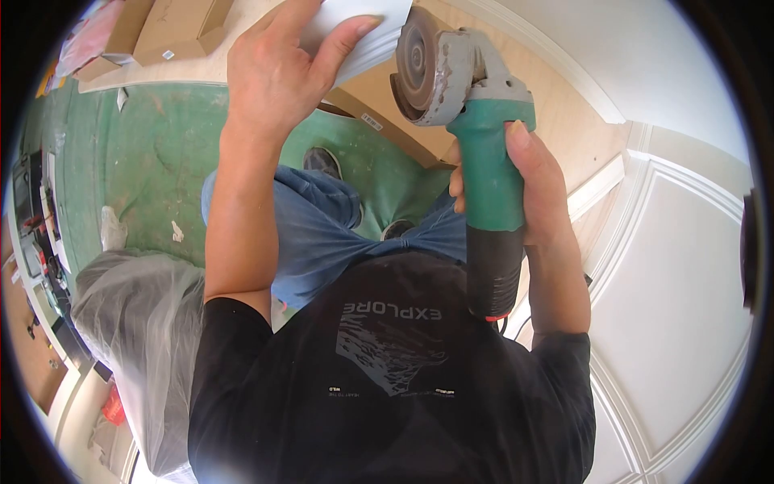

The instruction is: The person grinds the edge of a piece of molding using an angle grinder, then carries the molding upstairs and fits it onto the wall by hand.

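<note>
My right hand (pixel 538 181) is wrapped round the green and black body of an angle grinder (pixel 495 169), its thumb near the head. A worn disc (pixel 418 58) and a grey guard sit at the grinder's upper end. In my left hand (pixel 274 81) is a white grooved trim piece (pixel 375 50), gripped with the thumb on its face and cut off by the top edge of the view. The trim's right end lies right beside the disc; whether they touch I cannot tell. Whether the disc spins does not show either.
Cardboard boxes (pixel 179 32) lie at the upper left, and another cardboard box (pixel 387 113) is beneath the grinder. Green sheeting (pixel 161 153) covers the floor. Clear plastic wrapping (pixel 145 323) drapes something on the left. A white panelled wall (pixel 669 306) stands close on the right.
</note>
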{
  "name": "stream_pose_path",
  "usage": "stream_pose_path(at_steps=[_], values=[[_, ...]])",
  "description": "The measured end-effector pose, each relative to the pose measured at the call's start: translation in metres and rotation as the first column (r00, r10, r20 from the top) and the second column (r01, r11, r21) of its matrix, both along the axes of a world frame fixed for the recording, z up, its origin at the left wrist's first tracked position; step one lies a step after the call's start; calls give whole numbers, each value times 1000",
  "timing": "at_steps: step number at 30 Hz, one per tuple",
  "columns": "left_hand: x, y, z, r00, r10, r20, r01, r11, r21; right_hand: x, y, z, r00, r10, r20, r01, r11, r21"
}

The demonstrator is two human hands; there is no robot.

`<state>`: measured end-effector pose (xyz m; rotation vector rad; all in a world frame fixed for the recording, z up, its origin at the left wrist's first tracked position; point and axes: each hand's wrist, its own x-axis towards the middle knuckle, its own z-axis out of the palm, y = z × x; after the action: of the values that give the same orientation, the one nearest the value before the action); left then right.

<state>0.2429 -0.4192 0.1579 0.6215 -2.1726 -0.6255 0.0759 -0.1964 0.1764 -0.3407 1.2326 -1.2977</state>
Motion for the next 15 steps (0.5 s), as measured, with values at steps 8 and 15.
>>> stream_pose_path(at_steps=[8, 15], values=[[-1, 6, 3, 998, 18, 53, -21, 998, 56, -4, -6, 16, 999, -37, -35, 34, 995, -99], [-2, 6, 2, 999, -18, 29, 17, 999, 44, -4, -6, 19, 996, -50, -69, 42, 993, -108]])
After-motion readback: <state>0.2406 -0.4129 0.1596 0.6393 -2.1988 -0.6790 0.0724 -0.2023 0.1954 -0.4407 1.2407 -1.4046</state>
